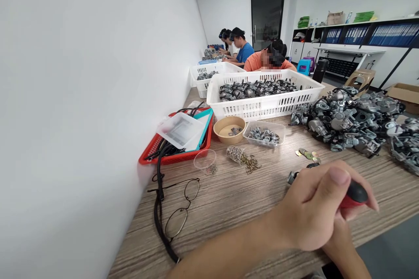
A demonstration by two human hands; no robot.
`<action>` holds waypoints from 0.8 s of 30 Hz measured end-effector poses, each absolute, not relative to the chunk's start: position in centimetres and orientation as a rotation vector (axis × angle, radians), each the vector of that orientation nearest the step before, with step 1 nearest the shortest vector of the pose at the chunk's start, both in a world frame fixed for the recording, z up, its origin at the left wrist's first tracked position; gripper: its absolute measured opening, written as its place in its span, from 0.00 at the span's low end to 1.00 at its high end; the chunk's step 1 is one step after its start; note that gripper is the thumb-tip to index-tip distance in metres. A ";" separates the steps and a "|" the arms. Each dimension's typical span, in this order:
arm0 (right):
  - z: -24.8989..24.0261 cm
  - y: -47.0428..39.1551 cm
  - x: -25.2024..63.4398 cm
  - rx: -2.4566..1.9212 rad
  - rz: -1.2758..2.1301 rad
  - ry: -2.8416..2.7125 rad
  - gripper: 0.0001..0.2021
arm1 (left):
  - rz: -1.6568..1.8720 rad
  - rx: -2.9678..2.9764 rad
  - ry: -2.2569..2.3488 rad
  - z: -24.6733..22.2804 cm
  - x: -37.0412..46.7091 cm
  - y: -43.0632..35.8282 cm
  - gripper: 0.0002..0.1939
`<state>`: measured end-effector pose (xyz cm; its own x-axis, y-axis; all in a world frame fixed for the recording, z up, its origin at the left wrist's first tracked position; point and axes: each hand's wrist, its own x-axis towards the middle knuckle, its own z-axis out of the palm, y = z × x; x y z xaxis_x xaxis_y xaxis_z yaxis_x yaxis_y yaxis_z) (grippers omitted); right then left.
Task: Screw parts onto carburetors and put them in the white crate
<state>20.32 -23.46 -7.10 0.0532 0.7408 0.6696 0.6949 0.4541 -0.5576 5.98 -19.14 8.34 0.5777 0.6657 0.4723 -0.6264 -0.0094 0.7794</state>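
My left hand (314, 205) reaches in from the lower left and is closed around the red-and-black handle of a screwdriver (356, 192). The handle's rounded black end sticks out between thumb and fingers, while the shaft is hidden. Underneath and behind it lies my right hand (342, 229); only the wrist and a bit of the hand show, its fingers covered. Just beyond my hands, part of a small metal carburetor (290, 177) peeks out, mostly blocked from sight. Several brass-coloured discs (307, 154) lie on the table behind it.
A large pile of carburetors (347, 117) rises at right. White crates (262, 107) stand behind a cardboard bowl (225, 136), a clear tray of metal parts (265, 135) and loose screws (250, 163). At left are a red basket (183, 157) and eyeglasses (176, 222). Co-workers sit farther back.
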 end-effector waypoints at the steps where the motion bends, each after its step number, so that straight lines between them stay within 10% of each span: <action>1: -7.1 -23.4 20.3 -1.266 0.045 -1.667 0.13 | 1.015 1.176 0.054 8.3 5.9 -19.2 0.31; 24: -5.2 -23.2 20.4 -1.157 -0.103 -1.848 0.09 | 0.977 1.077 0.119 8.9 5.3 -18.1 0.28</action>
